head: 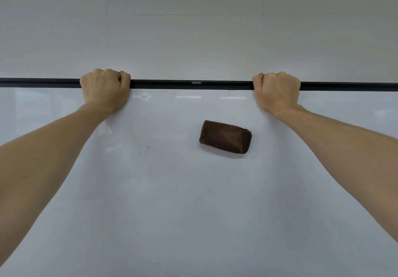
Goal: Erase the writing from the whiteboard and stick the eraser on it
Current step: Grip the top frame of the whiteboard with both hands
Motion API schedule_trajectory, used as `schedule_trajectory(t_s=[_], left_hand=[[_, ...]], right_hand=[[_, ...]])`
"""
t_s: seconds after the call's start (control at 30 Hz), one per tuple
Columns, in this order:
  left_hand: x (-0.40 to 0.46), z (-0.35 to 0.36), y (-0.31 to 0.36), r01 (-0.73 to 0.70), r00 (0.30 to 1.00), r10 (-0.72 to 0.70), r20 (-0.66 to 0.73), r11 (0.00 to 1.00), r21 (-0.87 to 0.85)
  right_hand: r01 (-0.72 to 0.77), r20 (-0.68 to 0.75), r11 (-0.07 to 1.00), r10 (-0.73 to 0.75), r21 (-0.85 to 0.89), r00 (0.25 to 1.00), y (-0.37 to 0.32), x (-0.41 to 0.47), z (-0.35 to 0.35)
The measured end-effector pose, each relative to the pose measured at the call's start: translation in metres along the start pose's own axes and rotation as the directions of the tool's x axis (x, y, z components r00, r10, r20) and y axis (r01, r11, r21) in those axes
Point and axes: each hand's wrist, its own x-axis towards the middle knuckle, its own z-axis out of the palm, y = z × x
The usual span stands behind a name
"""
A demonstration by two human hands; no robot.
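Eraser [225, 137] on whiteboard [172, 190], below and between 2 hands' grip

I see the glossy white whiteboard with a black top rail [193, 190] almost wiped clean, only faint smudges left of its middle. The dark brown fabric-covered rectangular eraser [225, 137] clings flat to the board just below the rail, right of centre, tilted slightly down to the right.

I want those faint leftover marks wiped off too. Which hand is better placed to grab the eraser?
Probably the right hand. Both hands grip the board's black top frame, but the brown eraser sits right of centre, nearer that hand than the left hand.
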Motion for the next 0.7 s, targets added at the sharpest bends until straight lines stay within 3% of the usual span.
schedule_trajectory(t_s=[0.7], left_hand=[[0.033, 0.129, -0.091, -0.013, 1.000, 0.014, 0.027, 1.000, -0.024]], right_hand=[[-0.003, 0.057, 0.999, 0.005, -0.038, 0.998, -0.079, 0.017, 0.131]])
